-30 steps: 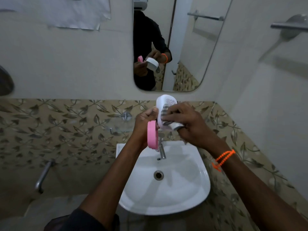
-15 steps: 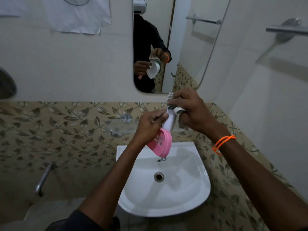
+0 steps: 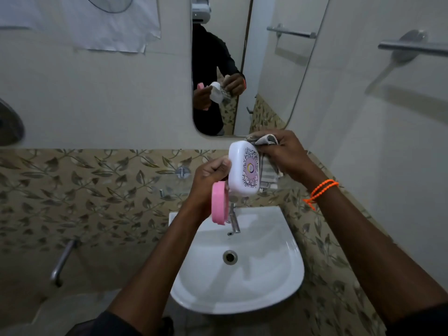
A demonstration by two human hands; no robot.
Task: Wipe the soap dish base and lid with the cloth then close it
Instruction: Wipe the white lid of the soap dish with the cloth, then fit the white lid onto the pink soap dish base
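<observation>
A small bathroom, pale walls above a band of leaf-patterned tile, with a white basin (image 3: pixel 238 282) as the fixed point. Directly above the basin's tap (image 3: pixel 234 220), two bare forearms reach forward. The left hand (image 3: pixel 209 181) is curled around the edge of the white soap dish lid (image 3: pixel 243 172), which stands on end with its printed top turned toward the camera; the same hand also keeps hold of the pink soap dish base (image 3: pixel 219 206), which hangs edge-on below and left of the lid, above the basin's rear rim. The two parts are apart, the dish unclosed. Right of the lid, the right hand (image 3: pixel 287 155) grips a bunched grey striped cloth (image 3: pixel 266 154), fingers curled over it, pressing it against the lid's far side and upper corner. An orange bead bracelet (image 3: pixel 321 190) circles that wrist. Beyond the basin, on the wall, hangs a mirror (image 3: pixel 271 76) reflecting the hands. Further right of it, a metal towel bar (image 3: pixel 412 48) is fixed.
</observation>
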